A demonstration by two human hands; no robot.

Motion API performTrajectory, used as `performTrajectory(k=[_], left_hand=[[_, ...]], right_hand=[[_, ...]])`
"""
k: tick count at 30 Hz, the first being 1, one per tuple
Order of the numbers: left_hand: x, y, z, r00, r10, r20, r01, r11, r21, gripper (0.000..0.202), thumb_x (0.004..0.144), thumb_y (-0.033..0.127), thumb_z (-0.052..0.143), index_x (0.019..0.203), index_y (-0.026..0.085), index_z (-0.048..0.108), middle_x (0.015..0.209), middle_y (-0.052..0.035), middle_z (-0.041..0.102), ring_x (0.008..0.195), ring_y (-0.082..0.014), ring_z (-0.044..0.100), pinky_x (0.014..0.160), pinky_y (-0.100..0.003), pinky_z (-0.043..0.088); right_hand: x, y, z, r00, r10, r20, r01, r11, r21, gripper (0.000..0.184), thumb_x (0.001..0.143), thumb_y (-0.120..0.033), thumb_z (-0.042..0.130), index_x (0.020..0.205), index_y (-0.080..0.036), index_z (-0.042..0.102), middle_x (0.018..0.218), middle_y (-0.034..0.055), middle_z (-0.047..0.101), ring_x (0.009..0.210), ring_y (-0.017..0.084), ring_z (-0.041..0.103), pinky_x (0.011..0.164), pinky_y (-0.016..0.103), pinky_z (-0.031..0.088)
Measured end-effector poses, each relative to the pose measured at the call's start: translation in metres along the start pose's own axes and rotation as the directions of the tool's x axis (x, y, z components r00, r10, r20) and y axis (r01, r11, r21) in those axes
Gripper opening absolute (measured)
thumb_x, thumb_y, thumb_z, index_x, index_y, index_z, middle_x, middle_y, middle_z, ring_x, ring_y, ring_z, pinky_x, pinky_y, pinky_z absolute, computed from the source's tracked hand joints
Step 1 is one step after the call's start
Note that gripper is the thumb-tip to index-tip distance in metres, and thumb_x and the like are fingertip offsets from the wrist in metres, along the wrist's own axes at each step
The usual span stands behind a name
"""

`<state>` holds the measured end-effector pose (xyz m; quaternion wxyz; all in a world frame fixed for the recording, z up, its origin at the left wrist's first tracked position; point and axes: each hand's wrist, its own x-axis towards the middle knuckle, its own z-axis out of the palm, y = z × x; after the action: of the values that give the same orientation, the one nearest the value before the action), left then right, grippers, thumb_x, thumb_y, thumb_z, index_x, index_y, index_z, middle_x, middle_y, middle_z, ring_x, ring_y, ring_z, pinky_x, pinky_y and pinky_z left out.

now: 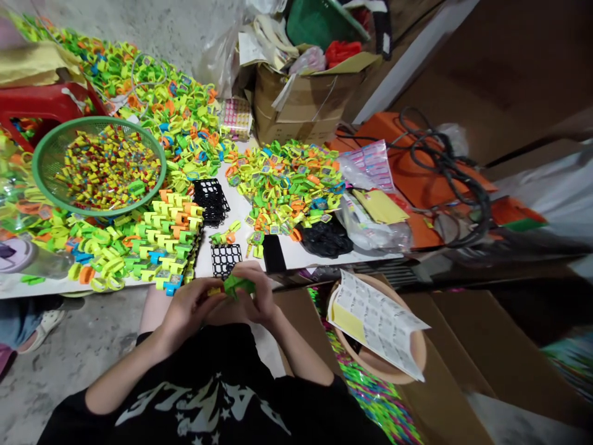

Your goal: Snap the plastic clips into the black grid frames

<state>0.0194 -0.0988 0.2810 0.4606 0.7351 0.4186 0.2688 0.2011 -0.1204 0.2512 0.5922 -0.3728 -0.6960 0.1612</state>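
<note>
Both my hands meet close to my body at the near edge of a low white table (pixel 296 250). My left hand (pixel 188 307) pinches a small yellow piece (pixel 214 290). My right hand (pixel 256 296) is closed on a green plastic ring-shaped toy (pixel 238 285). The two pieces touch between my fingers. Just beyond my hands lies a black plastic grid (pixel 226 258), with a second black grid (pixel 211 199) farther back. A few loose green and orange toy pieces (pixel 225 234) lie between the grids.
A green mesh basket (pixel 46 185) of small yellow pieces sits at the left. Heaps of bright plastic toys (pixel 285 179) cover the table. Stacked toys (pixel 169 238) stand left of the grids. A sticker sheet (pixel 377 321) rests on a round basket at right. Cardboard box (pixel 299 105) behind.
</note>
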Motion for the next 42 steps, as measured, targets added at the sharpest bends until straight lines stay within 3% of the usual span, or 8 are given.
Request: performTrajectory(k=[4,10,17,22,26,30,37,42], left_hand=[[0.004,-0.01,0.019,0.996,-0.068,-0.061,0.059,0.989,-0.135,0.031,0.091,0.045,0.053,0.103,0.019,0.065,0.093,-0.0039,0.072,0.08,-0.0165,0.066,0.07,-0.026,0.053],[0.013,-0.05,0.056,0.991,0.03,-0.127,-0.036,0.998,-0.048,0.038,0.096,0.038,0.045,0.127,0.017,0.053,0.124,-0.0116,0.065,0.111,-0.0197,0.063,0.093,-0.034,0.052],[0.036,-0.109,0.084,0.948,0.222,-0.23,-0.184,0.967,0.175,0.032,0.096,0.032,0.046,0.123,0.021,0.06,0.114,-0.0086,0.071,0.098,-0.0203,0.068,0.088,-0.037,0.054],[0.051,-0.138,0.098,0.968,0.176,-0.18,-0.108,0.936,0.335,0.053,0.088,0.033,0.062,0.138,0.022,0.046,0.128,-0.0106,0.063,0.114,-0.0244,0.062,0.097,-0.041,0.051],[0.055,-0.184,0.11,0.986,0.163,-0.014,-0.132,0.843,0.521,0.054,0.085,0.03,0.064,0.135,0.016,0.049,0.139,-0.0178,0.052,0.13,-0.0318,0.05,0.105,-0.049,0.045],[0.052,-0.224,0.121,0.98,0.176,0.094,-0.196,0.75,0.632,0.058,0.087,0.034,0.06,0.14,0.016,0.046,0.152,-0.0208,0.037,0.141,-0.0355,0.036,0.111,-0.053,0.038],[0.049,-0.236,0.123,0.976,0.182,0.118,-0.213,0.691,0.691,0.062,0.091,0.04,0.054,0.147,0.018,0.039,0.156,-0.0196,0.03,0.144,-0.033,0.031,0.115,-0.054,0.032],[0.051,-0.238,0.121,0.973,0.184,0.14,-0.229,0.677,0.7,0.064,0.09,0.043,0.055,0.147,0.017,0.04,0.155,-0.0203,0.033,0.143,-0.0331,0.033,0.114,-0.053,0.033]], right_hand=[[-0.014,0.011,0.003,0.956,0.29,-0.053,-0.277,0.945,0.171,0.064,0.084,-0.063,0.058,0.133,-0.023,0.047,0.119,0.0129,0.058,0.103,0.025,0.061,0.082,0.04,0.055],[-0.045,0.034,0.015,0.746,0.647,0.158,-0.665,0.711,0.229,0.039,0.083,-0.055,0.063,0.099,-0.02,0.069,0.094,0.0058,0.068,0.085,0.019,0.065,0.073,0.031,0.054],[-0.057,0.058,0.029,0.541,0.84,-0.048,-0.836,0.543,0.085,0.032,0.073,-0.052,0.073,0.075,-0.02,0.069,0.067,-0.001,0.061,0.065,0.015,0.054,0.063,0.027,0.046],[-0.051,0.112,0.01,0.593,0.783,-0.189,-0.787,0.613,0.071,0.033,0.072,-0.054,0.071,0.074,-0.021,0.069,0.074,0.0025,0.065,0.068,0.017,0.055,0.065,0.03,0.048],[-0.05,0.176,-0.011,0.603,0.792,-0.096,-0.763,0.608,0.222,0.046,0.07,-0.059,0.069,0.091,-0.018,0.07,0.077,0.0055,0.068,0.064,0.018,0.061,0.065,0.033,0.051],[-0.055,0.223,-0.007,0.65,0.756,-0.075,-0.723,0.646,0.247,0.039,0.071,-0.054,0.07,0.086,-0.018,0.067,0.076,0.0031,0.068,0.064,0.015,0.062,0.069,0.029,0.051],[-0.062,0.247,0.008,0.628,0.769,-0.121,-0.736,0.637,0.227,0.036,0.073,-0.051,0.069,0.084,-0.017,0.069,0.083,0.0072,0.072,0.073,0.018,0.067,0.076,0.03,0.054],[-0.067,0.248,0.008,0.654,0.748,-0.115,-0.741,0.663,0.102,0.037,0.076,-0.05,0.066,0.089,-0.016,0.072,0.086,0.0087,0.074,0.08,0.022,0.069,0.08,0.034,0.055]])
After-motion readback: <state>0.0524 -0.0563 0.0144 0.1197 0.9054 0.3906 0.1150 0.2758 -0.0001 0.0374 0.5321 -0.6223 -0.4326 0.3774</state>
